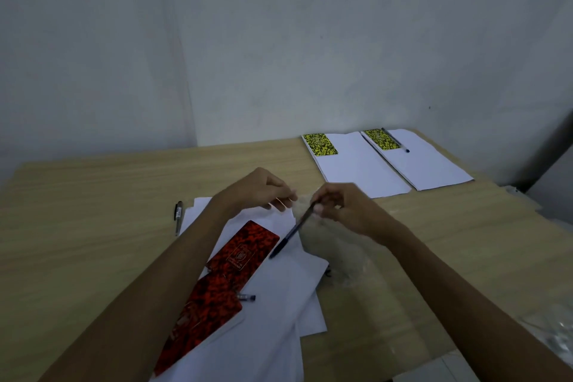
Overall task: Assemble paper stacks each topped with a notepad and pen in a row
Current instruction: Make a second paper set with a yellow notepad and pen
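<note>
My right hand (pixel 344 208) grips a dark pen (pixel 290 234) by its upper end, tip pointing down-left over loose white sheets (pixel 288 282). My left hand (pixel 263 189) hovers beside it with fingers pinched on something thin and clear that I cannot make out. Two red patterned notepads (pixel 245 251) (pixel 201 316) lie on the loose sheets. At the far right, two neat paper stacks sit side by side: one (pixel 356 164) carries a yellow notepad (pixel 319 144), the other (pixel 431 161) a yellow notepad (pixel 379 139) and a pen (pixel 395 140).
A silver pen (pixel 178 217) lies on the wooden table (pixel 93 226) left of the sheets. Another pen end (pixel 246 297) pokes out from under a red notepad. Crumpled clear plastic (pixel 338 254) lies right of the sheets. Walls close the back.
</note>
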